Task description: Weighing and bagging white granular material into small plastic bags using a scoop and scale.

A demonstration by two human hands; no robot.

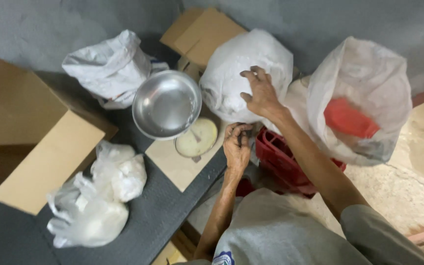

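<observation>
Resting right hand (pixel 258 93) spread on white bag (pixel 236 64); left hand (pixel 236 145) curled beneath, grip unclear.

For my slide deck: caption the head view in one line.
Right hand rests on a white plastic bag, left hand at its base, beside a scale with a steel pan.
</observation>
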